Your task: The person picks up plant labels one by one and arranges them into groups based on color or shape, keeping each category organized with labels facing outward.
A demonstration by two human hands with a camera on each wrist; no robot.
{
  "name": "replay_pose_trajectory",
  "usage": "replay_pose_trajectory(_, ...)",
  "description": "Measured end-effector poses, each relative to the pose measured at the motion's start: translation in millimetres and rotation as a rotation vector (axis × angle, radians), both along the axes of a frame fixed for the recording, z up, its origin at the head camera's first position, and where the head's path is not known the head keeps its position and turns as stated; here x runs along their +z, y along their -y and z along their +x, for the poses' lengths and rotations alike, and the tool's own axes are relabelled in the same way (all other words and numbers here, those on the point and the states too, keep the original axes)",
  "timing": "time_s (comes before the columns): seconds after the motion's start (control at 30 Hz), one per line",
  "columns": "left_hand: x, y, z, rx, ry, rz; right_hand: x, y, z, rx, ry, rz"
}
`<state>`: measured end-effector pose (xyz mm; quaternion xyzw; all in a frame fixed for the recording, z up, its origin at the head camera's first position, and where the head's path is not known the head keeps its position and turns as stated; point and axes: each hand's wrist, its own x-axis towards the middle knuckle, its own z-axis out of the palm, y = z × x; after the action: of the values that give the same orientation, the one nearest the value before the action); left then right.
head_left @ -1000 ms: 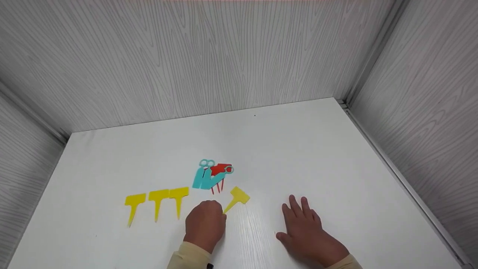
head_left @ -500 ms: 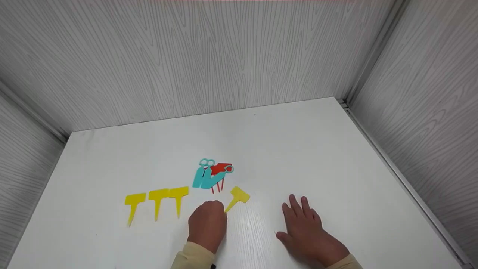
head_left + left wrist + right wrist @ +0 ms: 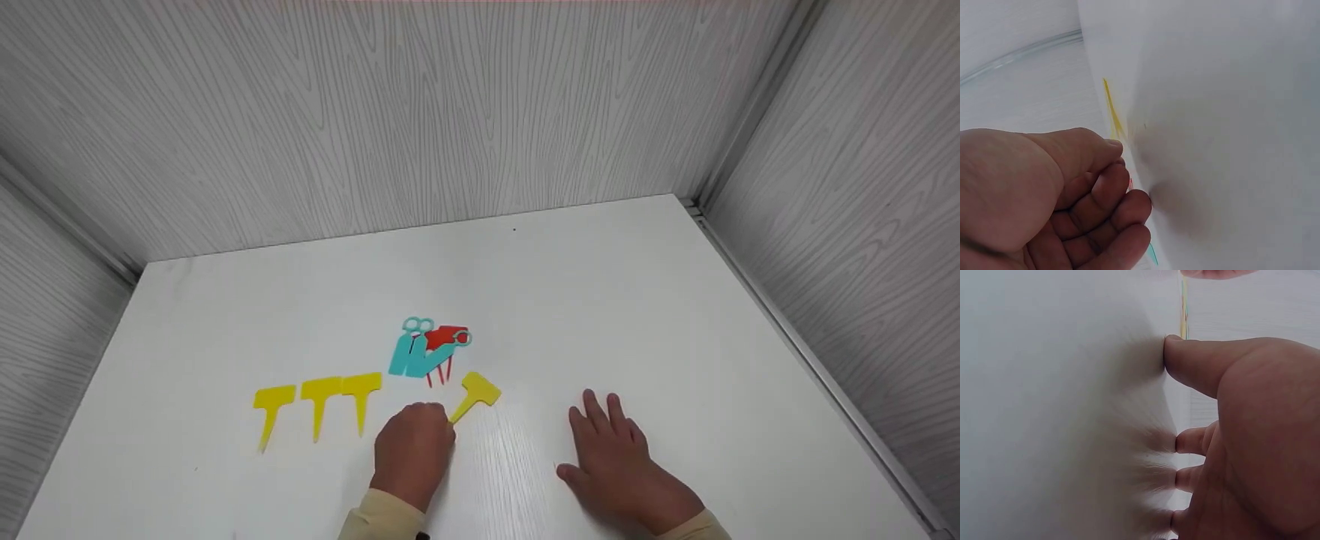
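My left hand (image 3: 414,454) is on the near middle of the table, fingers curled, and pinches the pointed stem of a yellow T-shaped plant label (image 3: 480,388). The label's head points away to the upper right. In the left wrist view, thumb and index finger meet, with the yellow label (image 3: 1112,109) seen nearly edge-on beyond them. My right hand (image 3: 619,472) rests palm down, fingers spread on the white tabletop; the right wrist view shows its thumb (image 3: 1196,363) and fingertips pressing the surface.
Left of my left hand lie a yellow label (image 3: 274,397), a second yellow label (image 3: 321,390) and a third yellow label (image 3: 361,386). Beyond it, flat teal ring-topped tags (image 3: 418,360) overlap red labels (image 3: 442,336). Grey wood-grain walls (image 3: 420,112) enclose the table.
My left hand has shifted slightly right and then back left, staying at the yellow label's stem. The right hand and the other labels look unmoved.
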<state>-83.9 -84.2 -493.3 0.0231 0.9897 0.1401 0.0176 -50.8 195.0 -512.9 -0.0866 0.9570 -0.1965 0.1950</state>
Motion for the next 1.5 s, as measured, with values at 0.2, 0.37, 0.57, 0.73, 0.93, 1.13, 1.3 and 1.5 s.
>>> replay_pose_trajectory(0.2,2.8,6.8,0.9,0.04,0.036,0.042,-0.2,0,-0.4,0.008,0.008,-0.011)
replay_pose_trajectory(0.37,5.0,14.9,5.4,0.119,0.051,0.1,-0.9,-1,-0.6,0.017,0.003,-0.003)
replay_pose_trajectory(0.57,6.6,21.3,11.8,0.159,0.07,0.078,-0.7,-2,-1.1,0.016,0.006,-0.001)
replay_pose_trajectory(0.73,9.6,27.6,14.8,0.215,0.081,0.103,1.3,-2,-0.4,0.013,0.011,-0.001)
replay_pose_trajectory(0.93,10.7,35.7,16.8,0.306,0.093,0.18,1.2,-2,0.0,0.018,0.008,-0.003)
replay_pose_trajectory(1.13,6.8,40.8,17.4,0.341,0.073,0.186,2.0,-2,0.8,0.023,0.007,-0.004)
replay_pose_trajectory(1.3,3.6,42.5,13.9,0.36,0.088,0.214,1.9,0,1.3,0.002,0.019,-0.006)
replay_pose_trajectory(1.5,1.2,44.0,9.2,0.372,0.09,0.232,0.1,0,1.6,-0.006,0.021,-0.008)
